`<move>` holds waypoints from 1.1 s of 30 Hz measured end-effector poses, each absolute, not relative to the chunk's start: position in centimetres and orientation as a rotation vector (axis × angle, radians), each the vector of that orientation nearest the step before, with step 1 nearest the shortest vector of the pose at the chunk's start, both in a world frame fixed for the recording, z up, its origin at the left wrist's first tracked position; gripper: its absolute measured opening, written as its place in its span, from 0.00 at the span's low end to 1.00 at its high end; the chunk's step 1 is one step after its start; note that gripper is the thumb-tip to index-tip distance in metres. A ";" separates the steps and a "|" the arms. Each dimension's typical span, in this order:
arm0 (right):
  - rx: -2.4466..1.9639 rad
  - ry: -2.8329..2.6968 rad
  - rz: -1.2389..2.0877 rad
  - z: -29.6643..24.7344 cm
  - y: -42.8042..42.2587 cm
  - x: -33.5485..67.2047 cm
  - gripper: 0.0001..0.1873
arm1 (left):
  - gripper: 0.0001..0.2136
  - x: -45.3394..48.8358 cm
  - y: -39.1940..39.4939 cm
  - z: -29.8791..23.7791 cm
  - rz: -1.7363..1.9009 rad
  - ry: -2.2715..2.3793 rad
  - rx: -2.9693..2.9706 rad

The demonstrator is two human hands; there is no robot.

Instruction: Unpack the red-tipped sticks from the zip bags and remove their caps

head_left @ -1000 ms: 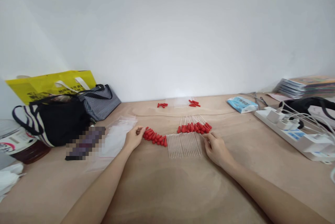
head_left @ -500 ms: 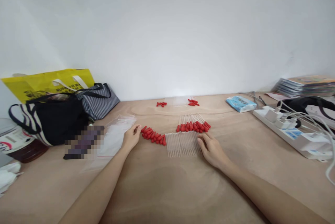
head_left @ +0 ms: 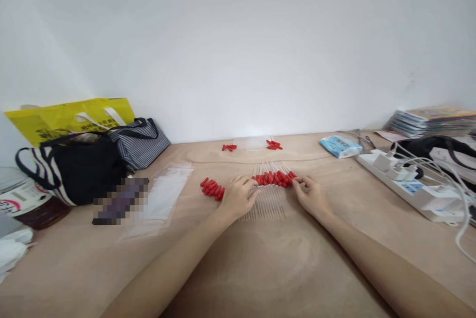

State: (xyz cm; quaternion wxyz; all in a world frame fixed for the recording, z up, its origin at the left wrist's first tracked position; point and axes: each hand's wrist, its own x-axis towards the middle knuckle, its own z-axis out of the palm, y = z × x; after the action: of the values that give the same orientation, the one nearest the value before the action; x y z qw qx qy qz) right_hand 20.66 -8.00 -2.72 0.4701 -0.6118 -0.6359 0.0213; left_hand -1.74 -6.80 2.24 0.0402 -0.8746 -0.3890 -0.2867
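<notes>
My left hand (head_left: 238, 195) reaches over the left end of a row of thin clear tubes (head_left: 270, 201), fingers bent and thumb apart, holding nothing that I can see. Its fingertips are near the left end of a fanned row of droppers with red rubber bulbs (head_left: 274, 178) lying just behind the tubes. My right hand (head_left: 311, 194) is at the right end of this fan, thumb and forefinger pinched at the outermost red bulb. Loose red bulbs (head_left: 211, 189) lie left of my left hand, which hides some of them and part of the tubes.
Clear plastic bags (head_left: 167, 194) and a blurred dark object (head_left: 121, 201) lie left. Bags stand against the wall. At the back are small groups of red bulbs (head_left: 229, 147) and tubes. On the right are a blue packet (head_left: 340, 146), a white power strip (head_left: 405, 184) and cables.
My left hand has moved right, from the far end of the loose bulbs to the tubes and droppers. My right hand has shifted slightly up and right, from the tubes to the red-bulbed row.
</notes>
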 end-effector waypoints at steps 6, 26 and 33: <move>-1.568 -1.520 -0.006 -2.6 -7.6 21.4 0.14 | 0.12 3.2 -4.5 1.8 -0.715 -1.310 -2.554; -1.054 -1.880 -0.154 -1.8 -9.7 18.2 0.13 | 0.07 -5.9 -9.2 0.2 -1.325 -1.161 -2.540; -0.951 -2.205 -0.275 -1.3 -10.7 16.0 0.17 | 0.06 -6.2 -9.1 -0.6 -1.343 -1.060 -2.658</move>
State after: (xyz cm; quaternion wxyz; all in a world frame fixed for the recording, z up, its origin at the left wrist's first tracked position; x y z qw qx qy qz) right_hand 15.99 -10.72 -1.32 0.3546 -0.3678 -0.8530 -0.1063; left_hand -6.16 -9.11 -0.64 -0.0099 -0.8408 -0.3352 -0.4249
